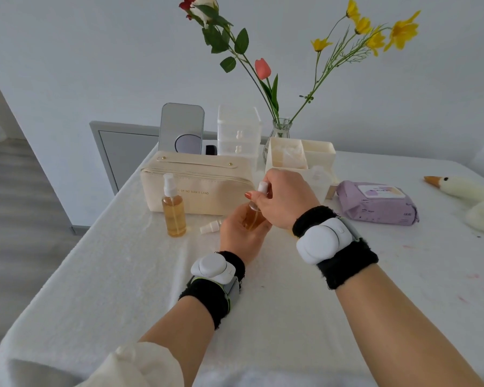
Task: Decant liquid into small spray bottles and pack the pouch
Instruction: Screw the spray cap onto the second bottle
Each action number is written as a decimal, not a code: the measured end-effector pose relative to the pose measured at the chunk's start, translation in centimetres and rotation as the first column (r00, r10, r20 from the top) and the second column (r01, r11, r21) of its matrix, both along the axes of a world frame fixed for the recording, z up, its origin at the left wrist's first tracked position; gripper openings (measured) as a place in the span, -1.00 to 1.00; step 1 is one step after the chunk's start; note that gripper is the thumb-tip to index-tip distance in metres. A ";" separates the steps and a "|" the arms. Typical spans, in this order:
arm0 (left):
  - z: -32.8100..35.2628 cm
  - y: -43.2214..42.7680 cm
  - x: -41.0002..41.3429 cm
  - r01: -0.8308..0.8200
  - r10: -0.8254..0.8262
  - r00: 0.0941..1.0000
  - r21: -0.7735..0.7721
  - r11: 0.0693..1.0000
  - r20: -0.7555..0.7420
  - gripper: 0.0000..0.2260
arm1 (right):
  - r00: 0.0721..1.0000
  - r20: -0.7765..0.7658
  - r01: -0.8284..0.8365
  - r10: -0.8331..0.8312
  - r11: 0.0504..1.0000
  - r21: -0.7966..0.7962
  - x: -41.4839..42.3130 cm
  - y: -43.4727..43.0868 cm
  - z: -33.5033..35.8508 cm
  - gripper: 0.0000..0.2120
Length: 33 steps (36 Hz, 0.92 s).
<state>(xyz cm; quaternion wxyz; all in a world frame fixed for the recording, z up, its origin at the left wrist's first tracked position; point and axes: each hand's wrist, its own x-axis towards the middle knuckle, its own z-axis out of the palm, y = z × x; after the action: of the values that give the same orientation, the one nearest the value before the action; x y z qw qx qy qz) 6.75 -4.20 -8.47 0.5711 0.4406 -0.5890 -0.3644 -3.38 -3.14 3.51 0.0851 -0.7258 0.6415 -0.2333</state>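
The small spray bottle (253, 219), partly filled with amber liquid, is held upright just above the table, in front of the right end of the cream pouch (199, 180). The left hand (241, 236) wraps its fingers round the bottle's body from below, and the right hand (284, 199) pinches the white spray head (262, 187) at the top between thumb and fingers. This looks like the head being screwed on, though the threads are hidden. The bottle appears light, clear and rigid. Its smooth wall could turn slippery if liquid has run down it, so the firm hold belongs on the body, with only a light twisting pinch on the head, whose thin nozzle and collar look easy to cross-thread. Keeping it upright until sealed guards against a spill. To the left, a taller spray bottle (174, 210) of the same amber liquid stands capped on the white tablecloth (123, 275), just in front of the pouch, and a loose spray head (210, 227) lies on its side between the two bottles. The pouch appears zipped. Behind it stand a mirror (181, 129), a small drawer unit (238, 135), a glass vase (280, 129) of flowers and a divided cream organiser (319, 152). A purple pack of wipes (377, 203) and a plush goose (470, 196) lie to the right.
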 end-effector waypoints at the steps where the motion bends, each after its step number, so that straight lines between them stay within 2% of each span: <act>1: 0.0 0.0 0.0 -0.001 0.001 1.000 0.002 1.000 0.002 -0.86 | 1.000 0.005 0.005 -0.005 1.000 0.000 0.1 0.0 -0.1 -0.72; 8: 0.2 0.3 -0.1 0.006 -0.006 1.000 0.010 1.000 0.003 -0.89 | 0.999 0.048 0.016 -0.015 0.999 -0.028 0.0 0.7 -0.8 -0.73; 11: 0.6 0.6 -0.1 0.064 -0.064 0.998 0.007 0.998 0.000 -0.88 | 0.999 0.046 0.016 -0.014 0.999 -0.041 0.0 0.8 -0.9 -0.74; 14: 1.1 1.1 0.3 0.103 -0.103 0.995 -0.019 0.995 -0.008 -0.73 | 1.000 0.017 0.024 -0.023 0.999 -0.044 -0.1 0.8 -0.7 -0.75; 17: 1.3 1.4 1.1 0.029 -0.027 0.999 -0.057 0.998 0.034 -0.48 | 0.999 -0.010 0.034 -0.034 0.998 -0.044 -0.4 0.7 -0.4 -0.80; 20: 1.7 1.2 2.2 -0.132 0.132 0.985 -0.012 0.991 0.111 -0.54 | 0.998 -0.040 0.037 -0.040 0.998 -0.060 -0.6 0.6 -0.2 -0.87; 22: 1.8 0.8 3.1 -0.217 0.209 0.939 0.002 0.976 0.273 -0.58 | 0.998 -0.056 0.037 -0.041 0.997 -0.068 -0.6 0.5 0.0 -0.89; 26: 1.6 0.1 4.6 -0.287 0.208 0.758 0.030 0.957 0.618 -0.57 | 0.998 -0.055 0.037 -0.041 0.996 -0.076 -0.5 0.3 0.2 -0.89; 29: 1.3 0.1 4.7 -0.344 0.214 0.595 0.005 0.939 0.775 -0.69 | 0.998 -0.054 0.030 -0.035 0.995 -0.091 -0.3 0.3 0.3 -0.88; 33: 1.2 0.0 4.8 -0.373 0.231 0.431 -0.061 0.926 0.872 -0.76 | 0.997 -0.069 0.025 -0.031 0.996 -0.086 -0.2 0.3 0.6 -0.86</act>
<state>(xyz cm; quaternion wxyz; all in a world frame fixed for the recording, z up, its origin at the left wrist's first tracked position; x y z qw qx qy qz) 11.57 -4.21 -7.24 0.2195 0.7003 -0.6788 -0.0250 -3.54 -2.81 4.08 0.0284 -0.7275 0.6436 -0.2359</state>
